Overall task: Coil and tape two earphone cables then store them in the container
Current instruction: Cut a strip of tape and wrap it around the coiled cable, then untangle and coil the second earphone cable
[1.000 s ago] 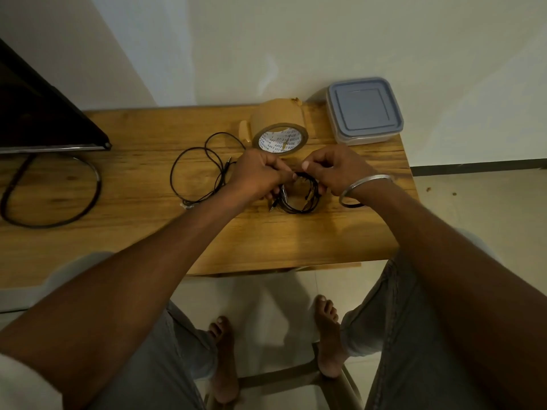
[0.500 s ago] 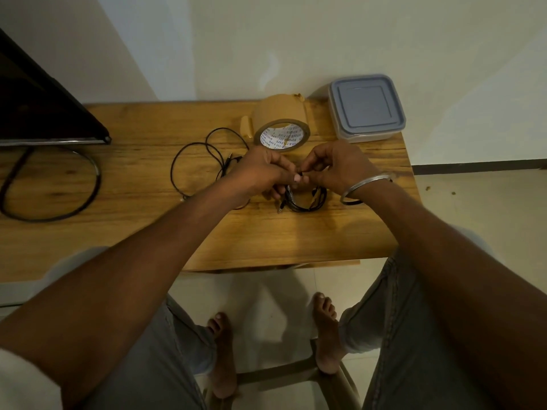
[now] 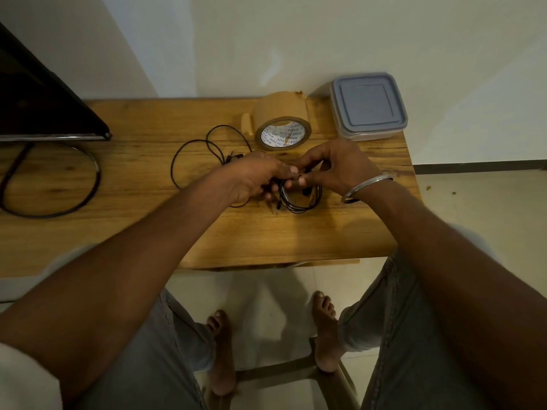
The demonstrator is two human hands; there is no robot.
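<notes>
Pinching the coiled earphone cable (image 3: 299,199), left hand (image 3: 251,179) and right hand (image 3: 334,167) meet; container (image 3: 368,106) lidded.

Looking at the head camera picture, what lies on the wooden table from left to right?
Black flat screen, loose thin black earphone cable, brown packing tape roll, clear square plastic container with grey lid.

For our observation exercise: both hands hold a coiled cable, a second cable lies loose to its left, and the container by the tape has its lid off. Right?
No. The head view shows the container by the tape with its lid on. Left hand and right hand hold the coiled cable; the second cable lies loose to its left.
</notes>
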